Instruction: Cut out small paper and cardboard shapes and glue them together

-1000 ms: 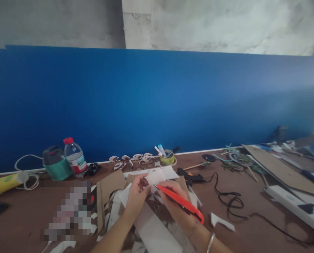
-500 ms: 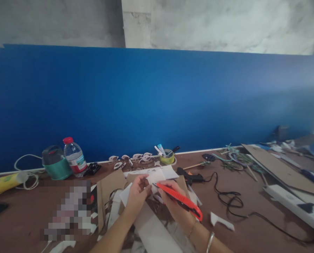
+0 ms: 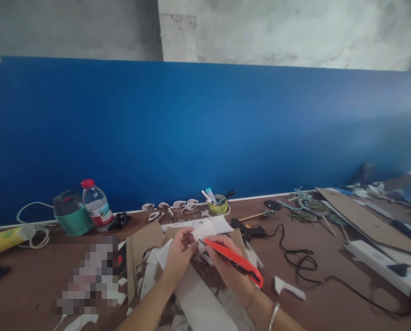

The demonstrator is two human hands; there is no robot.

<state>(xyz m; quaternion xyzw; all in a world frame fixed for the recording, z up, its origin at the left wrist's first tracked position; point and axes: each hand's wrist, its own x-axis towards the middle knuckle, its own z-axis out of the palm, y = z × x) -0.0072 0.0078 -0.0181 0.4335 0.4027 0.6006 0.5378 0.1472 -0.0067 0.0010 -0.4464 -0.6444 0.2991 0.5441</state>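
Note:
My right hand [image 3: 224,259] is closed around a red utility knife [image 3: 238,262], its tip pointing up and to the left toward my other hand. Opposite it, my left hand [image 3: 180,250] has its thumb and fingers pinched at the edge of a piece of white paper [image 3: 205,229]. The knife tip is close to this paper; whether it touches cannot be made out. Below my hands, a long white strip [image 3: 203,299] lies over a heap of scraps. Brown cardboard [image 3: 145,246] stands at the left of the heap.
Several white leaf-shaped cutouts [image 3: 179,205] line the back edge beside a roll of tape [image 3: 218,208] holding pens. A black glue gun [image 3: 248,230] with its cable lies to the right, near a power strip [image 3: 384,271]. A water bottle [image 3: 98,207] stands at left.
The view shifts very slightly. Both hands, the knife and the paper keep nearly the same position.

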